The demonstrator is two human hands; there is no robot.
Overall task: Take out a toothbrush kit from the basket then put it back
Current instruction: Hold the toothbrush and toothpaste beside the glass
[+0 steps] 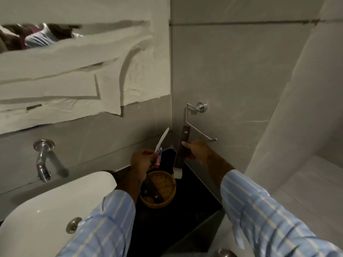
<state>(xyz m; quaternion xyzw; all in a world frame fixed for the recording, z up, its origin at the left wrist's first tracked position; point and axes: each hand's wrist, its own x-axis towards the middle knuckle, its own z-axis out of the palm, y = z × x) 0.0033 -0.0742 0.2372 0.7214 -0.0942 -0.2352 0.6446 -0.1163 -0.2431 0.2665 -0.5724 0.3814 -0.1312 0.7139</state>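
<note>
Toothbrush (163,139) and paste tube (158,158) pinched in left hand (141,161); light kit sleeve (181,151) gripped mid-length by right hand (197,151), above basket (159,190).

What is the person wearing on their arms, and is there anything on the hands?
Both arms are in long, loose shirt sleeves, light blue with thin pale lengthwise stripes: the left sleeve and the right sleeve. Each sleeve stops short of the wrist, leaving the forearm bare. The left hand and right hand are bare, without gloves; no ring, watch or bracelet is visible in this dim view.
</note>
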